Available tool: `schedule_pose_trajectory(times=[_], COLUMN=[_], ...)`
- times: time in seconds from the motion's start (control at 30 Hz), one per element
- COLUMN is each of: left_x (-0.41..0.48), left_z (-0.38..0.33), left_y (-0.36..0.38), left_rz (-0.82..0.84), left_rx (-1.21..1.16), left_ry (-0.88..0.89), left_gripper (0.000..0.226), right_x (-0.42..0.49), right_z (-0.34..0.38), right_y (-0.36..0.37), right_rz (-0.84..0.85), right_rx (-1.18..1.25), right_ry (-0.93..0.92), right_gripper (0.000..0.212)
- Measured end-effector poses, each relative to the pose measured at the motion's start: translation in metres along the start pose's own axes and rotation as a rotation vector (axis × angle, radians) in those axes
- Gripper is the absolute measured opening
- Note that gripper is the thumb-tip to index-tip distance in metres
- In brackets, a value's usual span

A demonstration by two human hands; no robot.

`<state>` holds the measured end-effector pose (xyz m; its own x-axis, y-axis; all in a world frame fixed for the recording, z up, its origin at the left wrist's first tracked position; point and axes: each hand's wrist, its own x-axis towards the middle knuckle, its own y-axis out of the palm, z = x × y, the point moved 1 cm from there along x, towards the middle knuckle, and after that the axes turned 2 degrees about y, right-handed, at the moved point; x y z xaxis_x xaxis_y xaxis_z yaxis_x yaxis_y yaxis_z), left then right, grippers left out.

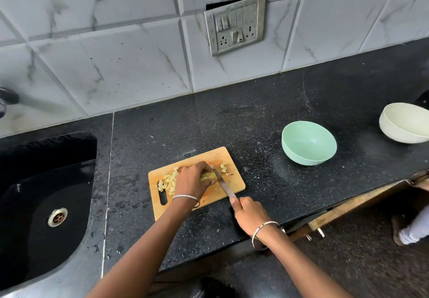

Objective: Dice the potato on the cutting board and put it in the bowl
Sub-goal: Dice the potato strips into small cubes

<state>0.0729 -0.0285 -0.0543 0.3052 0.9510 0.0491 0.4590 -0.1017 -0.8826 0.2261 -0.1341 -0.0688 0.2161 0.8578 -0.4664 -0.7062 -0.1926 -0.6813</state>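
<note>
Left hand (192,179) curled over potato (209,176) on cutting board (234,183), pinning it; right hand (249,213) wrapped tight on knife (224,185) handle, blade against potato.

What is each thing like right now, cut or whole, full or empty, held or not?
potato: partly cut, held on the cutting board by the left hand.
potato cubes: lying loose on the cutting board.
knife: gripped by the right hand, blade against the potato.
green bowl: upright, empty.
white bowl: upright, looks empty.
</note>
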Motion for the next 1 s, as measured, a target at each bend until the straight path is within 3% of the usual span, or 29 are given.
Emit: schedule_pose_trajectory(times=[0.13,0.33,0.6,0.8,1.0], left_x=[-0.002,0.004,0.015,0.028,0.045], left_z=[-0.005,-0.012,-0.012,-0.023,-0.031], left_y=[0.002,0.003,0.003,0.000,-0.006], left_rz=[0.000,0.101,0.163,0.150,0.224], left_rx=[0.041,0.193,0.215,0.258,0.303], left_ry=[0.070,0.059,0.059,0.083,0.102], left_gripper=[0.035,0.033,0.023,0.019,0.014], right_x=[-0.003,-0.002,-0.002,0.003,0.009], right_z=[-0.001,-0.009,-0.022,-0.023,-0.026], right_y=[-0.002,-0.005,-0.006,-0.011,-0.013], right_rz=[0.217,0.510,0.589,0.528,0.569], right_rx=[0.535,0.821,0.844,0.762,0.773], right_ry=[0.243,0.376,0.370,0.336,0.362], right_gripper=[0.051,0.051,0.052,0.053,0.054])
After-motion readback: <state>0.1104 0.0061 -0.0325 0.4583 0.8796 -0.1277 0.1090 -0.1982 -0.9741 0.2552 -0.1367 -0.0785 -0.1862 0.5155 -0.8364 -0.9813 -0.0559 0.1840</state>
